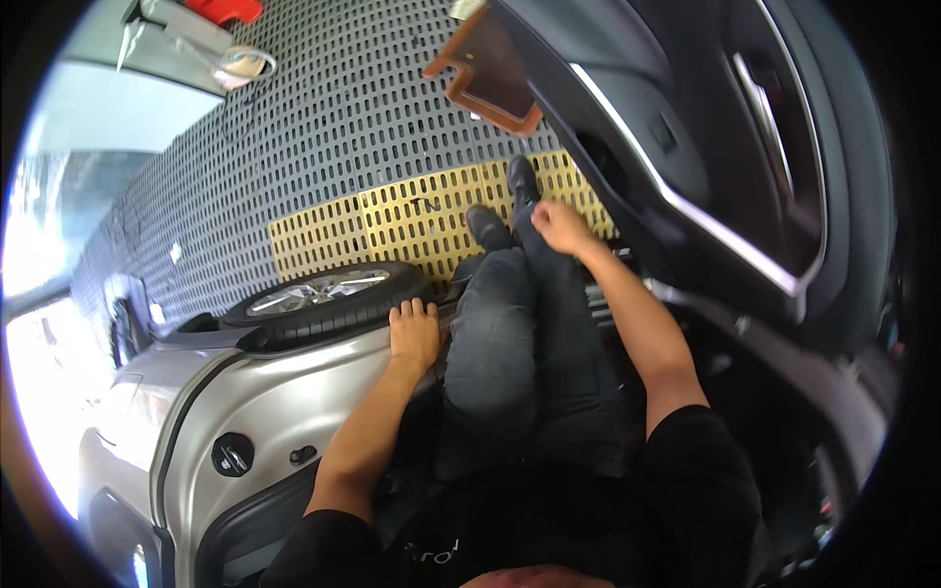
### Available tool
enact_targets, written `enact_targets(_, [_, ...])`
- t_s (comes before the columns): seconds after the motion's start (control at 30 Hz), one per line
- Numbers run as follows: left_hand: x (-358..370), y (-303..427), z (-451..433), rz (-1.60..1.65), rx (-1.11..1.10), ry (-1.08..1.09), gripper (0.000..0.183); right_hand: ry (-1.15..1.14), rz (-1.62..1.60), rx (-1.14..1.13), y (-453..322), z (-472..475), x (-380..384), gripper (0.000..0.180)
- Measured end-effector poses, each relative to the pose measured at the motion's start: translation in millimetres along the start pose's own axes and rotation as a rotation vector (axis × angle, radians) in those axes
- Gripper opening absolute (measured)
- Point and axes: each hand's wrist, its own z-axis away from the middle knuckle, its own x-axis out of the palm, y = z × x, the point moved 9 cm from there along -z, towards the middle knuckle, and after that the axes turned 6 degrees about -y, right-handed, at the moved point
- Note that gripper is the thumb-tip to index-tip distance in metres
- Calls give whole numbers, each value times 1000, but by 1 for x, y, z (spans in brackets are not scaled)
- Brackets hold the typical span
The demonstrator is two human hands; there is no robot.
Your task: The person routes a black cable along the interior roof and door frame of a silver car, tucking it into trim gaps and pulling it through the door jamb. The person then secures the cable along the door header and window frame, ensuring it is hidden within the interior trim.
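Observation:
I sit in the door opening of a car, my legs point(492, 323) in dark trousers stretched out to the floor. My left hand point(414, 334) rests flat on the silver door-frame panel point(316, 382), with its fingertips at the edge above the rear wheel point(331, 298). Over my right shin, my right hand point(560, 226) is curled into a loose fist. Nothing shows in it, though the inside of the palm is hidden. To its right stands the opened car door point(647, 140), its dark inner trim facing me. My dark shoes point(489, 226) are on yellow floor grating point(419, 213).
Grey slotted grating point(331, 110) covers the floor beyond. A brown floor mat with an orange-brown rim point(492, 73) lies by the door's edge. A red object point(224, 9) and a pale round item point(241, 67) with a cable are at upper left. A door striker point(302, 455) juts from the frame.

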Motion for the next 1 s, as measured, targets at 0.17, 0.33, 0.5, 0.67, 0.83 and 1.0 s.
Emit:
enact_targets(0.17, [6, -10, -1, 103, -63, 81, 24, -341, 160, 228, 87, -25, 44, 25])
enact_targets(0.33, [31, 5, -25, 145, -59, 212, 20, -471, 405, 412, 163, -58, 45, 34])
enact_targets(0.5, [151, 33, -90, 308, -50, -327, 25, -368, 250, 535, 122, -42, 18, 42])
enact_targets(0.67, [146, -16, -103, 961, -247, -309, 33, -352, 314, 435, -20, -58, -45, 40])
enact_targets(0.83, [47, -169, -58, 1363, -522, 114, 31, -414, 390, 350, -154, -161, -78, 39])
enact_targets(1.0, [29, -328, -42, 1644, -784, 31, 27, -451, 292, 257, -302, -284, -84, 38])
